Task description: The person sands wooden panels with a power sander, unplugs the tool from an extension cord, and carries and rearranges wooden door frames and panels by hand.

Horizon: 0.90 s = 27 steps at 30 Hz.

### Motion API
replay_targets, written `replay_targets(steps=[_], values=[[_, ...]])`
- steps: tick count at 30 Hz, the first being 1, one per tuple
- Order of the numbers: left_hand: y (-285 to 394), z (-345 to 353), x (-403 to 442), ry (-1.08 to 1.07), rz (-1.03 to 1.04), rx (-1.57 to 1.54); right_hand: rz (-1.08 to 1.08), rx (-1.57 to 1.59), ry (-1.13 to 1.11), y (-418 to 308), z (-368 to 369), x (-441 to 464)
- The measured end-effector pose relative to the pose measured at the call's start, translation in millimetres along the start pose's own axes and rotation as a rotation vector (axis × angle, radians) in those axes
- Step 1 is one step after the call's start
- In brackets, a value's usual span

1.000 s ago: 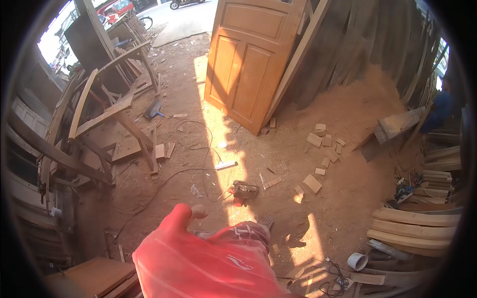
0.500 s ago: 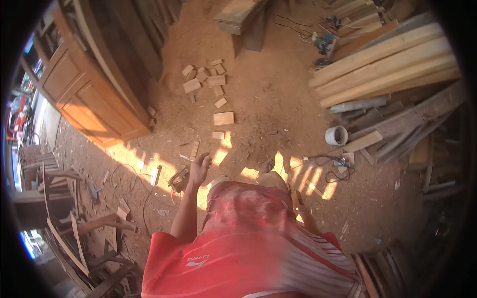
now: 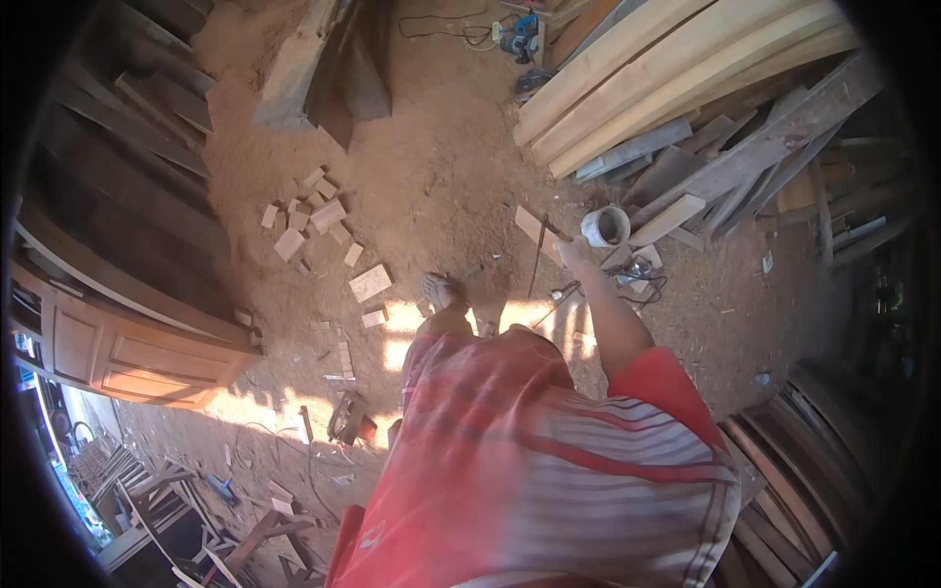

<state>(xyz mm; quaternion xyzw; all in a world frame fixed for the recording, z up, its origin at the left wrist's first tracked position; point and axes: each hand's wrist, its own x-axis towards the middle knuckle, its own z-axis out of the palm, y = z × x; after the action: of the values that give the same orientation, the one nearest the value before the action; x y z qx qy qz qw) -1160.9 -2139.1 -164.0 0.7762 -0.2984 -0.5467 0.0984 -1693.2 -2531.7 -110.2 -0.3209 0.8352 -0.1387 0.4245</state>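
Observation:
My right hand (image 3: pixel 571 253) is stretched forward beside a white bucket (image 3: pixel 606 226), its fingers closed on the near end of a short, pale wood strip (image 3: pixel 535 230). A thin dark line lies beneath the strip. At the left edge of my shirt, a small brown patch (image 3: pixel 394 432) looks like part of my left hand; its fingers cannot be made out. To the left of that patch, a power tool (image 3: pixel 347 416) rests on the ground.
Cut wood blocks (image 3: pixel 327 216) lie scattered ahead, below a bench (image 3: pixel 294 93). Long planks (image 3: pixel 676 83) are stacked at upper right, near a blue power tool (image 3: pixel 520 37). A panelled door (image 3: pixel 147 358) is at left. Cables (image 3: pixel 642 284) run beside the bucket.
The view has swung right, so the door and blocks sit further left. My right arm has reached out, and the hand now holds the wood strip. My left hand has dropped back beside my shirt.

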Motion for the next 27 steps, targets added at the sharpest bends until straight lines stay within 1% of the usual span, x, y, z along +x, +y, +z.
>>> replay_targets(steps=[2,3,4,5,6,8,9,11,12,14,15,17,19,20,21,23,24,27], values=[[35.5,-8.7,40.0,0.060,0.101,-0.087,-0.116,-0.130,0.088,-26.6,-1.6,38.4],[55.6,-16.8,58.5,0.097,0.148,-0.144,-0.115,-0.141,0.092,-38.4,-6.4,43.7],[75.4,-22.6,78.2,0.131,0.183,-0.194,-0.139,-0.132,0.141,-64.3,-12.6,44.2],[102.4,-31.9,96.8,0.157,0.178,-0.231,-0.166,-0.116,0.193,-90.6,-16.0,52.3],[137.0,-42.4,110.9,0.184,0.175,-0.269,-0.171,-0.117,0.199,-108.7,-19.6,68.3],[187.1,-66.6,109.8,0.178,-0.013,-0.598,-0.244,-0.082,0.207,-122.8,-24.7,95.5],[201.3,-77.6,105.8,0.177,-0.026,-0.586,-0.228,-0.083,0.200,-126.3,-25.3,113.3],[238.9,-90.3,124.0,0.230,-0.027,-0.567,-0.204,0.015,0.120,-145.8,-29.7,165.3],[242.7,-95.0,131.7,0.237,-0.024,-0.569,-0.193,0.017,0.119,-167.0,-35.5,166.2],[239.5,-96.8,138.5,0.245,-0.057,-0.551,-0.084,0.120,0.152,-207.1,-47.2,174.1],[239.1,-96.2,139.6,0.257,-0.080,-0.541,-0.079,0.120,0.147,-218.0,-49.3,193.2],[237.7,-84.3,133.4,0.257,-0.145,-0.596,-0.112,0.220,0.154,-227.6,-49.3,254.7],[233.1,-63.9,126.5,0.225,-0.204,-0.494,-0.115,0.221,0.152,-245.5,-55.7,321.0],[241.8,-48.2,123.3,0.209,-0.235,-0.444,-0.122,0.223,0.158,-255.4,-58.7,355.2],[257.7,-32.8,122.2,0.187,-0.268,-0.402,-0.113,0.220,0.150,-267.5,-62.7,389.5],[300.4,-2.3,118.2,0.157,-0.347,-0.332,-0.143,0.283,0.308,-296.2,-74.1,458.7],[323.3,15.9,118.2,0.147,-0.386,-0.311,-0.149,0.288,0.303,-318.8,-83.9,500.6],[404.7,56.0,111.6,0.134,-0.491,-0.272,-0.141,0.076,0.359,-347.7,-116.8,600.0]])
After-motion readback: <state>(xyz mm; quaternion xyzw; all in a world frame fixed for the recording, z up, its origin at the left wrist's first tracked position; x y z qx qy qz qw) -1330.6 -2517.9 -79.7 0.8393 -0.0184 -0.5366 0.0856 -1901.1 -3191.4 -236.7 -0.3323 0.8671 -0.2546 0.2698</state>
